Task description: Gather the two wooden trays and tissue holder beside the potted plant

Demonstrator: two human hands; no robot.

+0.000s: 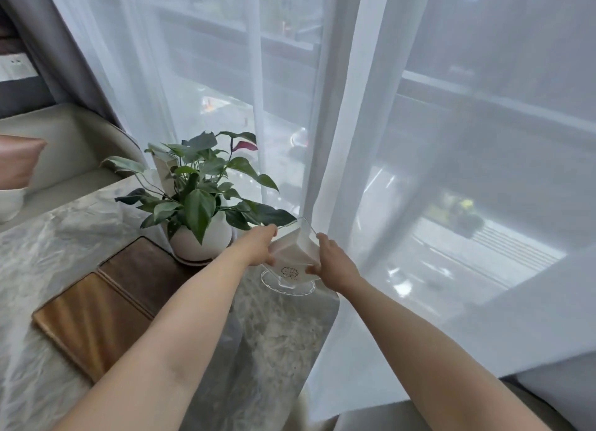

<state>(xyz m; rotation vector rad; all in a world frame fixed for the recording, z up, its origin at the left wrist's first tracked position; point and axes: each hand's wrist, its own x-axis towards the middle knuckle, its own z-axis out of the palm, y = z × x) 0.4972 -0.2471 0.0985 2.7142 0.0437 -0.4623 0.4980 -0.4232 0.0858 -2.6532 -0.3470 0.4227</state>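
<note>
Grip: left hand (258, 246) and right hand (335, 263) clasp the holder (292, 253) from both sides.
Risk: it sits near the table (274, 334) corner; a slip could tip it off.

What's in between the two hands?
The head view shows the clear tissue holder full of tissues between the left hand and right hand, which press its sides, right of the potted plant.

Tissue holder (292, 253) clear glossy plastic; 2 wooden trays (109, 301) smooth, grained; table (48, 246) polished marble; pot (201, 240) matt white; curtain (338, 108) sheer cloth.
</note>
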